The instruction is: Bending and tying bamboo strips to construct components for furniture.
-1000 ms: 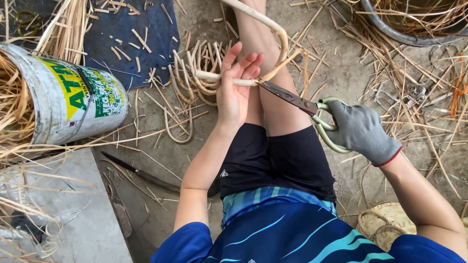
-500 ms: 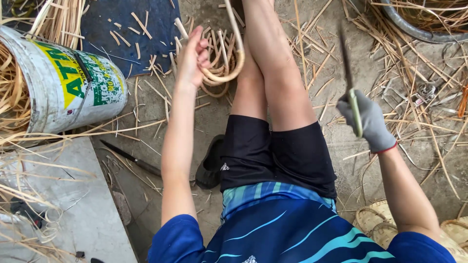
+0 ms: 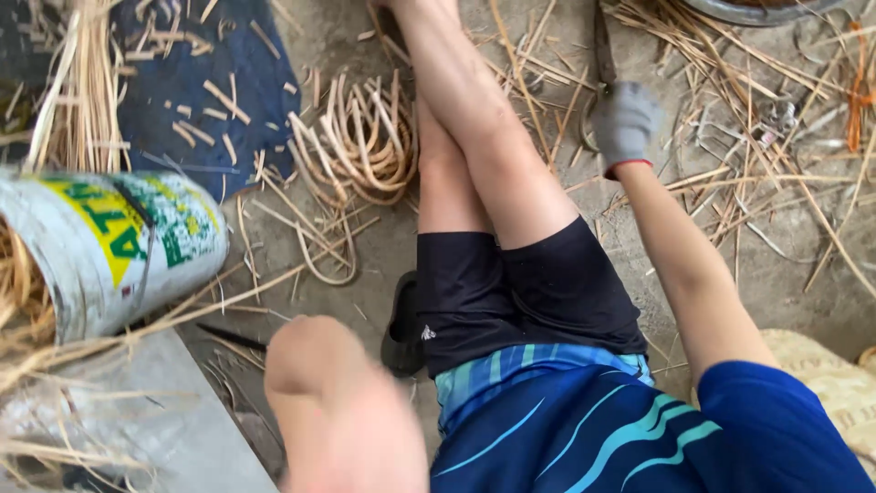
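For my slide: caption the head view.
Gloved right hand grips shears beside a coil of cane strips.

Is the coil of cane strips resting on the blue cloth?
No, the coil of cane strips lies on the bare ground, beside the blue cloth.

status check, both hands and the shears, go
Right hand, gloved, gripping shears, blade up. Left hand blurred near camera, grip unclear. Cane coil on ground beside legs, untouched.
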